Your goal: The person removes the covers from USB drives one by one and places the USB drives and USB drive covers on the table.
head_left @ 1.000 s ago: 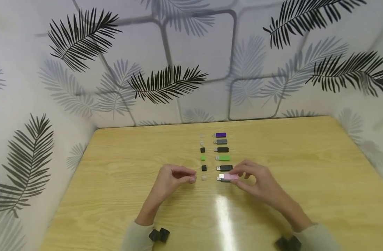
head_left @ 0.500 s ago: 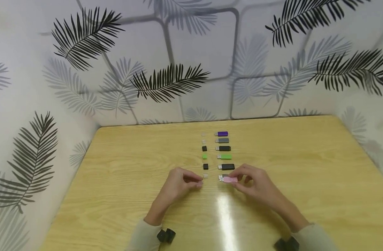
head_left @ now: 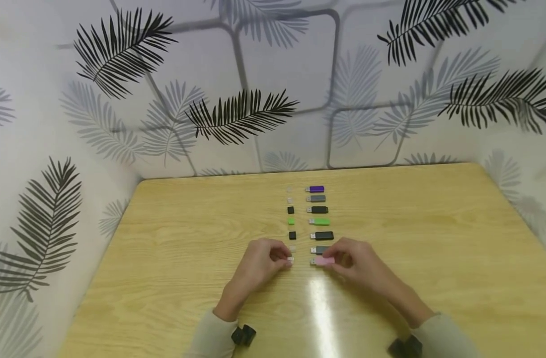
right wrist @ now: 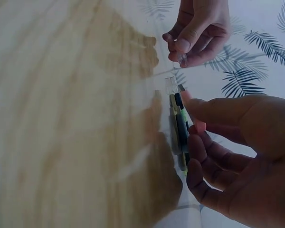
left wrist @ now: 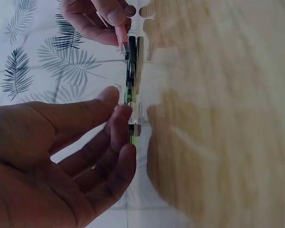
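Observation:
My right hand (head_left: 361,259) pinches a pink USB stick (head_left: 324,261) between thumb and fingers, its metal plug pointing left. That stick is level with the near end of a column of USB sticks, just in front of a grey one (head_left: 320,250). My left hand (head_left: 260,262) pinches a small clear cap (right wrist: 182,59) at its fingertips, seen best in the right wrist view. Close behind those fingertips lies another clear cap (head_left: 292,248). In the left wrist view the pink stick (left wrist: 121,35) tilts downward in the right hand's fingers.
Behind the grey stick lie black (head_left: 322,235), green (head_left: 319,222), another black, grey and purple (head_left: 315,189) USB sticks. Left of them runs a matching column of caps, including black (head_left: 292,235) and green (head_left: 291,221). The wooden table (head_left: 188,223) meets a leaf-patterned backdrop (head_left: 290,134).
My right hand has brought the pink stick from over the grey stick toward me, so the grey one shows again. My left hand has moved right, with the clear cap, beside the cap column.

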Demonstrator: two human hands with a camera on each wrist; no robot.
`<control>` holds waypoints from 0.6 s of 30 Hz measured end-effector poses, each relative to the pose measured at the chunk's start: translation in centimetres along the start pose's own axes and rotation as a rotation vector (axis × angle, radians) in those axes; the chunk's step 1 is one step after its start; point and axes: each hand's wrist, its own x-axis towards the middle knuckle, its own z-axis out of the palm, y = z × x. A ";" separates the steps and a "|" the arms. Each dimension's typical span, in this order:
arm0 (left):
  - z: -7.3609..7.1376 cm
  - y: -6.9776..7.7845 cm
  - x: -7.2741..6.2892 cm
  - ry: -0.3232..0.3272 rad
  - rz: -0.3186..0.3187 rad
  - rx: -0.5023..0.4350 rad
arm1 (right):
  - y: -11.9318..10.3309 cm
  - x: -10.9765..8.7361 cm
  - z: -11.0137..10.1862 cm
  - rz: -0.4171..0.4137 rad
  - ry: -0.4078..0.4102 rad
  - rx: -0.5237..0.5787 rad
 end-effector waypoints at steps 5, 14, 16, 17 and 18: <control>0.3 0.3 0.4 -0.006 0.000 0.082 | -0.1 0.0 0.0 0.056 -0.028 -0.029; 0.8 0.6 0.5 0.004 -0.027 0.145 | -0.2 0.0 0.2 0.043 -0.028 -0.078; 0.9 0.7 0.5 0.009 -0.026 0.144 | -0.2 0.0 0.3 0.035 -0.025 -0.096; 1.0 0.7 0.5 0.012 -0.025 0.143 | -0.2 0.0 0.3 0.035 -0.023 -0.104; 1.0 0.7 0.4 0.014 -0.024 0.142 | -0.2 -0.1 0.3 0.036 -0.022 -0.111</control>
